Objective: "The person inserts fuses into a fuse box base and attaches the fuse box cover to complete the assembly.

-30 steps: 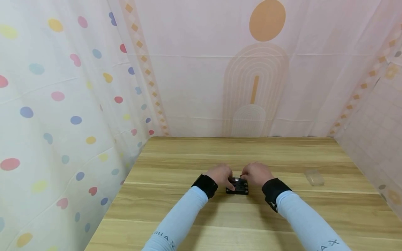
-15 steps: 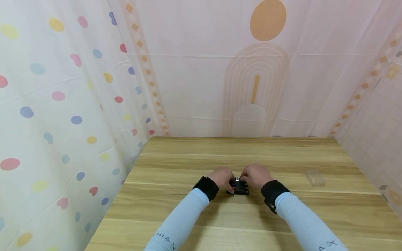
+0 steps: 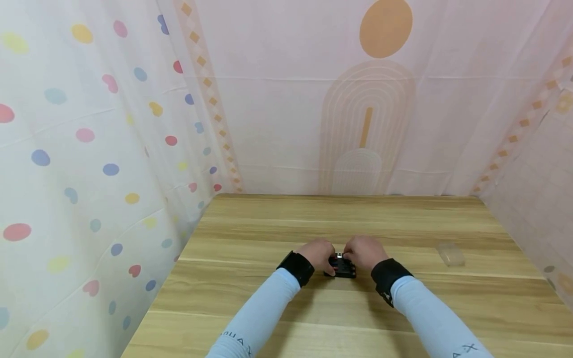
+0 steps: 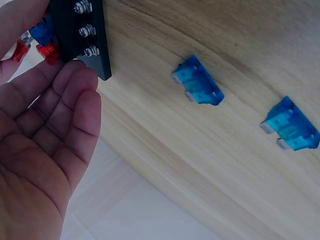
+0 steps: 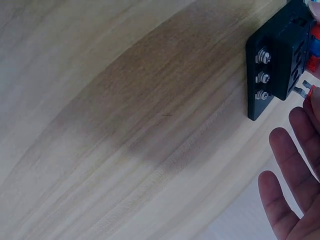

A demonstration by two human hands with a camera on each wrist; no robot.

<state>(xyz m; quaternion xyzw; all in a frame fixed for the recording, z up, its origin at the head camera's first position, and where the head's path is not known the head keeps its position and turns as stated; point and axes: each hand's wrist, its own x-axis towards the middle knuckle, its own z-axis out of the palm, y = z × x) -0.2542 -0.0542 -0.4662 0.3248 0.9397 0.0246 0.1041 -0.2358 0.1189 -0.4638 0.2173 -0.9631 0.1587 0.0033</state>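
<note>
Both hands flank the small black plastic fuse block: my left hand touches its edge with relaxed fingertips; my right hand pinches a red blade fuse.

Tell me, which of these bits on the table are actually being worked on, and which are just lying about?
Being worked on:
black fuse block, with red and blue fuses in it
left hand, touching the block's edge
right hand, at the block's other side

Lying about:
two loose blue fuses on the table
clear plastic piece, off to the right
</note>
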